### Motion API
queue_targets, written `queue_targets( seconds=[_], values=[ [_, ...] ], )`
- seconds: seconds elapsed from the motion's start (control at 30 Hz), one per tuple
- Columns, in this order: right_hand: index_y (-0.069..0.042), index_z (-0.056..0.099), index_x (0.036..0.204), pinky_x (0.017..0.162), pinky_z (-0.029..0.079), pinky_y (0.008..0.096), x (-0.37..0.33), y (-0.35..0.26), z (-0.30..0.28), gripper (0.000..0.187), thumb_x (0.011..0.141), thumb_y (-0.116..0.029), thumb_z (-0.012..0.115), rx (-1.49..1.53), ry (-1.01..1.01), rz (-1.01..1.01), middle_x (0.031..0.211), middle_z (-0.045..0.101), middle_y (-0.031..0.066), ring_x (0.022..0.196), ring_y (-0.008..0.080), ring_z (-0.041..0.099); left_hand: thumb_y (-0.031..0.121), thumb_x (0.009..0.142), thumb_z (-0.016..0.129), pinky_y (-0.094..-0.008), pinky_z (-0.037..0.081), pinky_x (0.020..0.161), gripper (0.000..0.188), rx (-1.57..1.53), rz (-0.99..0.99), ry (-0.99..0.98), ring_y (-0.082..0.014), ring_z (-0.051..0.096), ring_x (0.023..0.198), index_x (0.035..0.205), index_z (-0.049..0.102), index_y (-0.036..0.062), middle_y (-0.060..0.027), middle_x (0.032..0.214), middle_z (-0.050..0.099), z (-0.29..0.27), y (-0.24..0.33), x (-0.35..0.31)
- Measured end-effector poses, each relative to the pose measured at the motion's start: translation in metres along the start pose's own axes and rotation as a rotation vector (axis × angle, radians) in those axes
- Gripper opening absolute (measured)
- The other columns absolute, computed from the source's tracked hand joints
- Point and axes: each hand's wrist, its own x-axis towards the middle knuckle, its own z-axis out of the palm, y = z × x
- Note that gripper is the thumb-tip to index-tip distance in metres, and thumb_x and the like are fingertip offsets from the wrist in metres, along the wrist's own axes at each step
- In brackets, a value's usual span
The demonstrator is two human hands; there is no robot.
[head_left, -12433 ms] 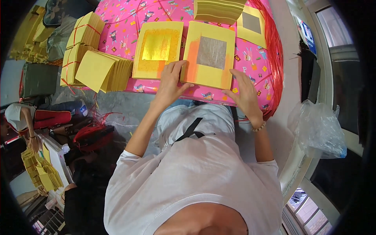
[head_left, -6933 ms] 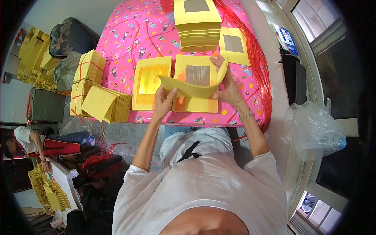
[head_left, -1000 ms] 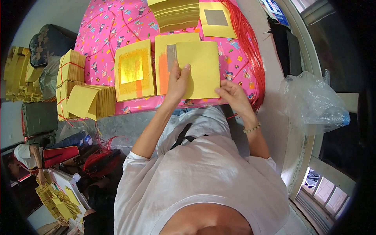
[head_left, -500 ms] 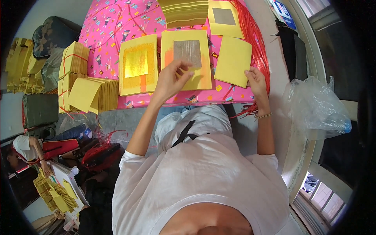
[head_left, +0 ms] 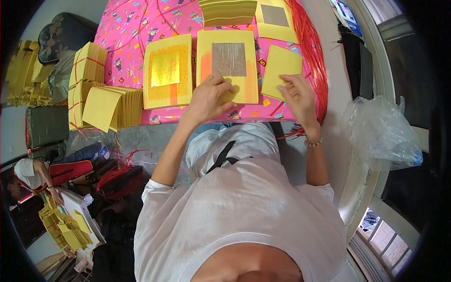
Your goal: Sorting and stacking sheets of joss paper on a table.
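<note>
My left hand [head_left: 210,99] rests at the lower left corner of a yellow paper stack [head_left: 229,56] that bears a grey-silver square and orange smears. Its fingers are bent but apart, over the stack's near edge. My right hand [head_left: 300,99] hovers at the near right part of a plain yellow paper pile [head_left: 283,61], thumb and fingers spread apart and curled. Whether its fingertips touch the paper I cannot tell. Left of the silver-square stack lies another yellow stack [head_left: 149,70] with a shiny gold square and an orange strip.
Red strands [head_left: 314,51] hang along the right side of the pink patterned table [head_left: 124,35]. Yellow paper stacks [head_left: 229,16] and a silver-square sheet [head_left: 277,32] lie at the back. Tied yellow bundles [head_left: 84,70] stand left. A clear plastic bag [head_left: 383,131] hangs right. Another person [head_left: 35,176] works lower left.
My right hand has left the plain pile's right edge and moved left over its near part. My left hand has shifted slightly right and nearer the stack's front edge.
</note>
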Motion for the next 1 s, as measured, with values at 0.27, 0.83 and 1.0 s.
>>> queue_targets(
  seconds=[0.27,0.83,1.0],
  values=[
    [-0.004,0.062,0.1,0.072,0.051,0.0301,-0.005,-0.015,0.023,0.021,0.082,-0.014,0.067,0.075,-0.36,-0.145,0.092,0.059,0.0071,0.082,0.0198,0.064,0.023,0.071,0.075,-0.0365,0.049,0.074,0.022,-0.166,-0.021,-0.016,-0.0272,0.061,0.083,0.087,0.071,0.0084,-0.0094,0.086,0.062,-0.002,-0.009,0.005],
    [-0.001,0.068,0.086,0.059,0.048,0.0283,0.006,-0.009,0.035,0.015,0.085,-0.016,0.065,0.154,-0.284,-0.03,0.08,0.061,0.0082,0.066,0.018,0.061,0.021,0.078,0.068,-0.0355,0.048,0.067,0.015,-0.287,-0.093,-0.02,-0.0258,0.061,0.075,0.084,0.072,0.008,-0.0092,0.083,0.062,-0.003,-0.011,0.004],
    [0.0,0.068,0.085,0.057,0.048,0.0261,0.006,-0.007,0.036,0.015,0.084,-0.015,0.066,0.172,-0.28,0.003,0.08,0.063,0.007,0.063,0.0141,0.061,0.021,0.078,0.069,-0.0352,0.048,0.067,0.015,-0.281,-0.109,-0.038,-0.0255,0.061,0.076,0.085,0.073,0.0083,-0.009,0.085,0.062,-0.002,-0.012,0.004]
  ],
)
